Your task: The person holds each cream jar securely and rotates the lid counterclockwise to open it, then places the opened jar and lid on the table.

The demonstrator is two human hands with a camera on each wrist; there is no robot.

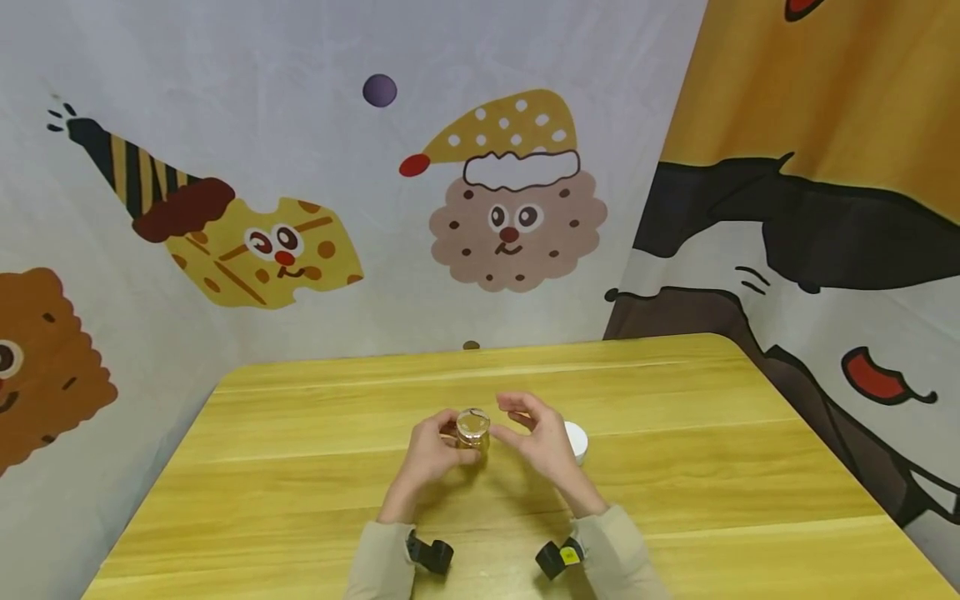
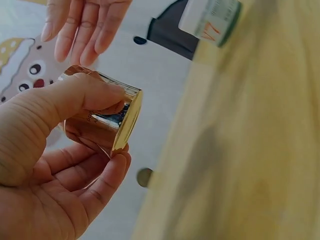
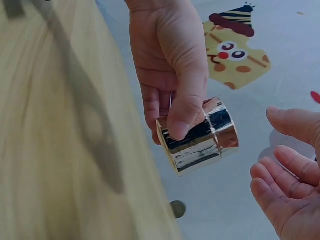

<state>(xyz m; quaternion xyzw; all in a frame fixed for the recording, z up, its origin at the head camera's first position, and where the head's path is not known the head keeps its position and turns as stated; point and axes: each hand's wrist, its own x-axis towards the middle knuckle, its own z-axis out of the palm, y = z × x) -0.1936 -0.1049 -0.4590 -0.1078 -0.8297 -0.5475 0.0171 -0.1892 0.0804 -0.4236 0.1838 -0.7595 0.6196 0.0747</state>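
A yellow wood-grain surface (image 1: 300,492) spreads beneath both hands. Beyond them hangs a white printed cloth (image 1: 285,50): left to right, a brown scalloped biscuit (image 1: 52,358), a yellow cheese wedge in a striped hat (image 1: 262,267) and a pinkish round biscuit in a dotted cap (image 1: 517,237). The left hand (image 1: 431,454) pinches a shiny gold cylindrical jar (image 1: 474,427) between thumb and fingers. Just right of the jar, the right hand (image 1: 543,437) is empty, thumb and gently bent fingers well parted. Beside it, farther right, sits a white round-topped container (image 1: 577,442).
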